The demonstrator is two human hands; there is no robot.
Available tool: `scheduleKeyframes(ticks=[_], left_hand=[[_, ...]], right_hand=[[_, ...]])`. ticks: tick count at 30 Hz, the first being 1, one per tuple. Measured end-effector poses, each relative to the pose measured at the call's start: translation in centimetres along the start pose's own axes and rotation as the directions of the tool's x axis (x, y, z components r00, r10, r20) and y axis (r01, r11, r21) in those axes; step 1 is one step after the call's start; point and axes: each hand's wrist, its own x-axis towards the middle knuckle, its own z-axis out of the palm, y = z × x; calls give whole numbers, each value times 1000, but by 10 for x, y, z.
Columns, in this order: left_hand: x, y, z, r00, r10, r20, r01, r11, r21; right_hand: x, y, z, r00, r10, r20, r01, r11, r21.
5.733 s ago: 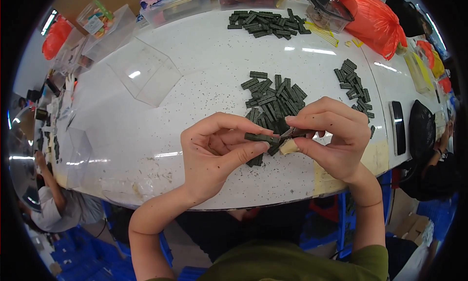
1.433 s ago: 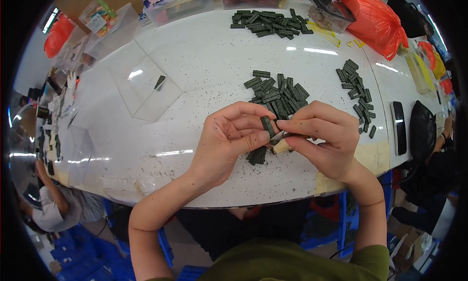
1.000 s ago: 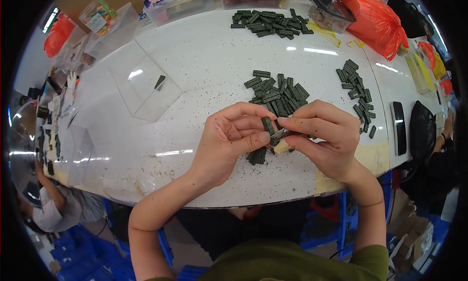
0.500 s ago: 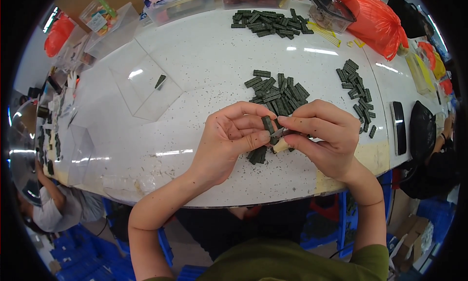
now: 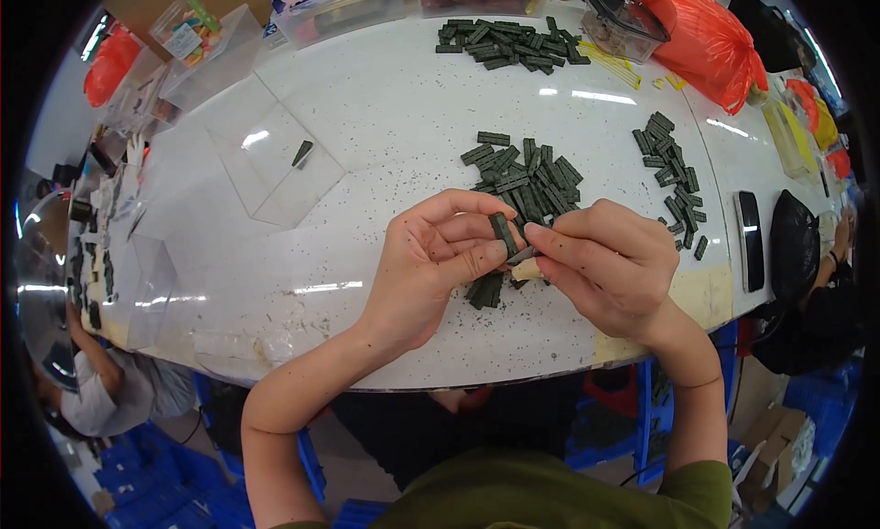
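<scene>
My left hand pinches a small dark green ridged block upright between thumb and fingers, above the near middle of the table. Close against it, my right hand is closed on a thin grey blade, whose grip is mostly hidden by the fingers. A beige covering shows at the right thumb; whether it is a finger cot or tape I cannot tell. Just beyond the hands lies a pile of similar blocks, and a few more blocks rest beneath them.
More blocks lie in a far pile and a right-hand row. A clear plastic sheet with one block sits left. Around the edges are a red bag, clear bins and a phone. Dark crumbs dot the white table.
My right hand has shifted slightly, its fingers and blade drawing a little lower along the block. The left hand stays nearly in place, with the block turned slightly.
</scene>
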Motion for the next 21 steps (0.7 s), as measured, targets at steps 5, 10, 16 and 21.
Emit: scheduleKeyframes(ticks=[5,10,16,21], left_hand=[[-1,-2,2,990,138,3,-138,990,29],[-1,-6,1,957,286,41,-288,956,58],[-2,-6,-3,948,290,130,-303,949,84],[-2,-7,-2,950,285,128,-299,948,105]], right_hand=[[1,2,-3,984,175,43,-180,963,202],[1,1,-6,978,208,19,-208,960,190],[0,2,-6,989,146,-8,-144,983,112],[1,1,-8,998,62,-21,-62,998,6]])
